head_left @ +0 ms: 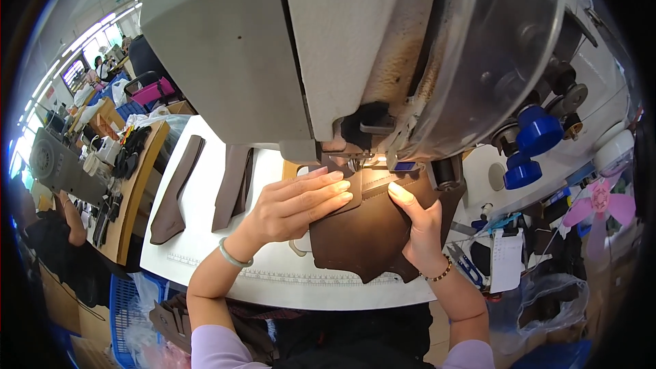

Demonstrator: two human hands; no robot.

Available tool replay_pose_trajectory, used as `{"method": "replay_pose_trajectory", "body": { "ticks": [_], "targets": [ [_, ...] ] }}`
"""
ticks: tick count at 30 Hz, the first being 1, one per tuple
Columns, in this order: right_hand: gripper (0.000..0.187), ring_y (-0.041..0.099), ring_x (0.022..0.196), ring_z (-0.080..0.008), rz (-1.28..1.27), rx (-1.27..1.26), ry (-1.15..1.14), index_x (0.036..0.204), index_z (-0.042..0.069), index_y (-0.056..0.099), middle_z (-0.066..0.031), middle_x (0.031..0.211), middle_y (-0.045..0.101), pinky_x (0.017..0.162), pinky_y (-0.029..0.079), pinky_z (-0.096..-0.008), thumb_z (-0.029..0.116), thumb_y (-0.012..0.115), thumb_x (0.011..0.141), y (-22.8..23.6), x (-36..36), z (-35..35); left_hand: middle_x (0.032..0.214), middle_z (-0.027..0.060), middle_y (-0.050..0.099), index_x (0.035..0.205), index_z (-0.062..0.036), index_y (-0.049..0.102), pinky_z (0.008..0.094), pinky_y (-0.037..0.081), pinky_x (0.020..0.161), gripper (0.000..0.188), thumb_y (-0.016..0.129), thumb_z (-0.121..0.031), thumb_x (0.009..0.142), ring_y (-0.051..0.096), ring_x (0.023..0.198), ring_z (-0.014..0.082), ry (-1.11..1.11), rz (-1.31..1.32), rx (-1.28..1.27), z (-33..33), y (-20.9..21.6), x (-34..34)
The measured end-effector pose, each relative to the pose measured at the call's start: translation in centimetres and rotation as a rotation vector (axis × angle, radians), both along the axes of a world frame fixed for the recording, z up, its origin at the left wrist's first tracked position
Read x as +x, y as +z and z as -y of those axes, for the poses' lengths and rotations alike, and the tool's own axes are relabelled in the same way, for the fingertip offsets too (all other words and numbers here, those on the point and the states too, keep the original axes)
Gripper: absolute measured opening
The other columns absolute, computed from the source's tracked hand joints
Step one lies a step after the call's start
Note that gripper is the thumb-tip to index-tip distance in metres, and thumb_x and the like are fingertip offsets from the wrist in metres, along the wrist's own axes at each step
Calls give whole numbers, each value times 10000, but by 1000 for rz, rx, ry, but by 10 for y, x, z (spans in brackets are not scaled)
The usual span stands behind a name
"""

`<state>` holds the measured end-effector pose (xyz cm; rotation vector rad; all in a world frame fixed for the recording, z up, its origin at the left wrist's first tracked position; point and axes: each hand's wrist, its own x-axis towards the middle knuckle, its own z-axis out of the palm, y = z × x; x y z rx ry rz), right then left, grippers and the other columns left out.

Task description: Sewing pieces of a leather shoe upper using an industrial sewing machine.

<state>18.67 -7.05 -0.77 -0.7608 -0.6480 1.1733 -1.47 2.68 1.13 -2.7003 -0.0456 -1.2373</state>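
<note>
A brown leather-like panel (362, 242) with a stitched seam lies under the needle area (357, 164) of a grey sewing machine (229, 55). My left hand (294, 205) rests flat on the left part of the panel, its stretched fingers together, close to the needle. At the panel's right side, my right hand (424, 229) has its thumb on top beside the seam and its other fingers hidden beneath, gripping it. The panel's scalloped near edge hangs toward me over the white sewing table (273, 287).
Two folded brown strips, a left strip (179, 195) and another strip (232, 188), lie left of my hand. Blue knobs (540, 130) jut from the machine. Scissors (468, 268) and a pink fan (600, 201) are at right. A blue basket (126, 314) stands lower left.
</note>
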Motion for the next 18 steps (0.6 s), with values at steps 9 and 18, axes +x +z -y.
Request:
{"method": "replay_pose_trajectory", "body": {
  "ticks": [9,18],
  "targets": [
    [252,523,607,-43,299,-16,-367,1121,58,512,-7,821,584,496,399,-200,205,560,922,-14,29,1,1069,83,643,1045,-37,675,381,525,930,440,522,45,641,621,1054,259,3,9,-103,-3,-2,-1],
    [212,538,458,-129,1088,-209,3,827,-26,522,-80,546,542,498,426,-238,113,424,952,81,42,-10,1008,69,642,996,-96,725,394,519,918,354,683,-29,651,632,970,237,28,78,-273,-5,-12,0]
  ]
}}
